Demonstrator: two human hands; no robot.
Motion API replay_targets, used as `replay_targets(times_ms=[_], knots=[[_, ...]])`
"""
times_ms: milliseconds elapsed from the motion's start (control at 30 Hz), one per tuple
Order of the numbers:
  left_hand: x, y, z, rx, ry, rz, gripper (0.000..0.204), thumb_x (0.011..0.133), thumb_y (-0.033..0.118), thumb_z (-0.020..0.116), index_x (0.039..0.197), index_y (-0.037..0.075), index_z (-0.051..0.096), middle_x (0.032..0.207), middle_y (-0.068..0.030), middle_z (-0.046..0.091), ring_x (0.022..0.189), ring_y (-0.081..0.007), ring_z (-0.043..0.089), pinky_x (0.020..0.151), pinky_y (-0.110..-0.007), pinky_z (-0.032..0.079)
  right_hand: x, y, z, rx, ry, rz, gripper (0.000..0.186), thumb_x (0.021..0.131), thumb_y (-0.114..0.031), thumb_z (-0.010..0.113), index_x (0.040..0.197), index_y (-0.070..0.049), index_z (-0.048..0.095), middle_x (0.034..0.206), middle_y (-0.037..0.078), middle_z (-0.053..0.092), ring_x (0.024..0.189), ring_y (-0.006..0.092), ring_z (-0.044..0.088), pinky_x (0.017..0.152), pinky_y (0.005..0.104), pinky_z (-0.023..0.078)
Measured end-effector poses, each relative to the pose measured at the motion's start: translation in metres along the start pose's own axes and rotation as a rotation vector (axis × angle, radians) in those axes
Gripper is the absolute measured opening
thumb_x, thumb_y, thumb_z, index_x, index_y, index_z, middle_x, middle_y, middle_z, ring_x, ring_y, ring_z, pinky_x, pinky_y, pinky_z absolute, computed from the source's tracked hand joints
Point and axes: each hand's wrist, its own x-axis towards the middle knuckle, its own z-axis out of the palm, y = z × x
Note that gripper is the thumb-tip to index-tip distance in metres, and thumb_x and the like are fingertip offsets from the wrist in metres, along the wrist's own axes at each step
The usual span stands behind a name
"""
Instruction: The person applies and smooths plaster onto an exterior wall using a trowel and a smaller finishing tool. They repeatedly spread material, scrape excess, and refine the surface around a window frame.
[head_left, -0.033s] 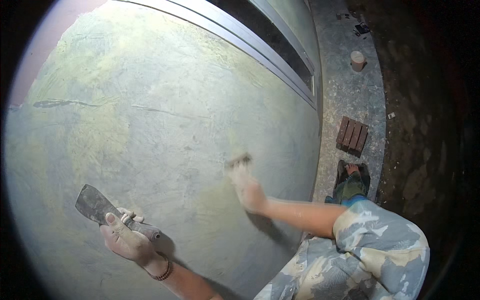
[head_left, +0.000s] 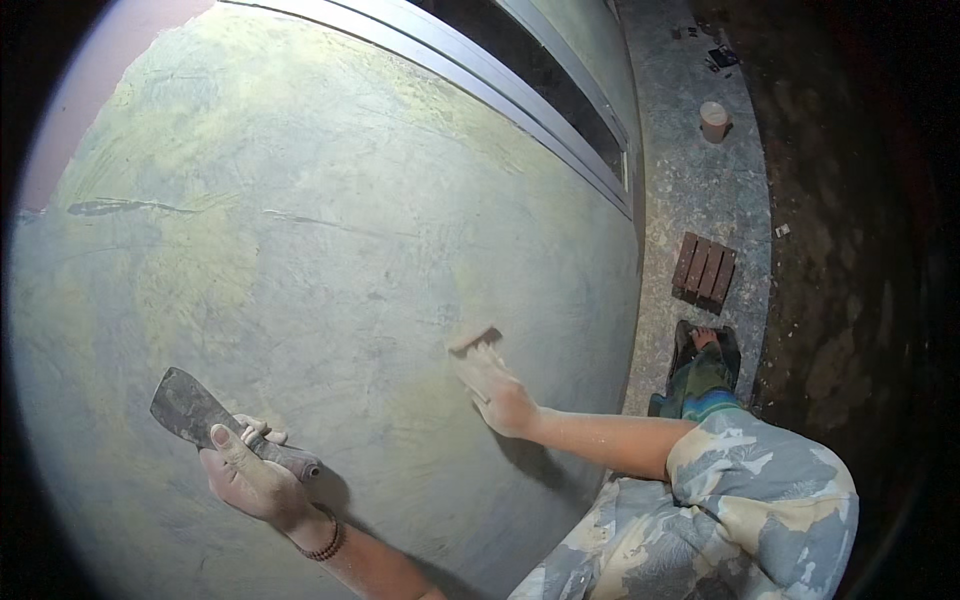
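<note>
Wall: the widest thing before us, a patchy grey, green and yellow wall [head_left: 340, 270], with a pink patch at its far left.
Walkway: a speckled grey strip [head_left: 690, 190] running from near to far along our right.
Window: a pale metal frame [head_left: 500, 95] around a dark opening, at the wall's far right.
Shirt: grey, white and cream patterned cloth [head_left: 760, 480] at the near right.
Stool: a brown slatted one [head_left: 705, 270], on the walkway to our right.
Container: a pale round one [head_left: 714, 120], farther along than the stool.
Left hand: our left hand [head_left: 250, 485], dusted white, its fingers closed about a scraper, thumb laid along it, at the near left.
Right hand: our right hand [head_left: 500, 395], fingers fairly straight and close together, pressing a brown piece to the wall.
Scraper: a grey blade [head_left: 190, 408] pointing far left, its handle end toward the right.
Brown piece: a narrow flat strip [head_left: 477, 341] at our right fingertips; its kind we cannot tell.
Bracelet: dark beads [head_left: 330, 543] round our left wrist.
</note>
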Motion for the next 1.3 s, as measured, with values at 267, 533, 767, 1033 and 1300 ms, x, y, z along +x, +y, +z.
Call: replay_targets(times_ms=[267, 533, 767, 1033, 1300], knots=[[0.007, -0.006, 0.000, -0.047, -0.025, 0.017, 0.036, 0.108, 0.026, 0.048, 0.085, -0.001, 0.051, 0.076, -0.0134, 0.060, 0.058, -0.0160, 0.059, 0.052, -0.028, 0.051, 0.054, -0.002, -0.002, -0.074, 0.238, 0.145, 0.047, 0.092, -0.001, 0.062, 0.138, 0.007, 0.054, 0.148, 0.030, 0.046, 0.143, 0.0423, 0.039, 0.120, 0.0433, 0.032], [-0.054, -0.023, -0.016, 0.172, -0.214, -0.079, 0.036, 0.108, 0.022, 0.048, 0.082, -0.002, 0.058, 0.064, -0.0089, 0.062, 0.053, -0.0147, 0.060, 0.052, -0.029, 0.049, 0.021, -0.009, 0.012, 0.018, 0.091, 0.070, 0.050, 0.092, -0.004, 0.059, 0.140, 0.005, 0.052, 0.148, 0.027, 0.047, 0.144, 0.0437, 0.038, 0.122, 0.0504, 0.026], [-0.156, -0.051, -0.026, 0.281, -0.372, -0.294, 0.025, 0.106, 0.017, 0.047, 0.095, -0.002, 0.059, 0.065, -0.0045, 0.059, 0.053, -0.0134, 0.058, 0.050, -0.029, 0.047, -0.033, -0.030, 0.035, 0.053, 0.049, -0.049, 0.051, 0.094, -0.007, 0.059, 0.143, 0.002, 0.051, 0.150, 0.029, 0.044, 0.146, 0.0465, 0.033, 0.122, 0.0541, 0.023], [-0.197, -0.077, -0.074, 0.339, -0.092, -0.399, 0.045, 0.107, 0.032, 0.045, 0.090, -0.007, 0.058, 0.068, -0.0136, 0.062, 0.055, -0.0215, 0.063, 0.050, -0.033, 0.049, -0.034, -0.018, 0.028, 0.080, 0.055, 0.011, 0.045, 0.091, -0.002, 0.062, 0.136, 0.000, 0.059, 0.148, 0.023, 0.050, 0.144, 0.0430, 0.038, 0.121, 0.0559, 0.023], [-0.209, -0.090, -0.095, 0.213, -0.140, -0.326, 0.039, 0.107, 0.029, 0.046, 0.088, -0.004, 0.056, 0.069, -0.0112, 0.061, 0.054, -0.0184, 0.060, 0.047, -0.031, 0.048, -0.083, -0.048, 0.043, 0.048, -0.229, -0.159, 0.048, 0.088, 0.000, 0.064, 0.135, 0.004, 0.058, 0.148, 0.027, 0.048, 0.144, 0.0489, 0.034, 0.122, 0.0562, 0.020]])
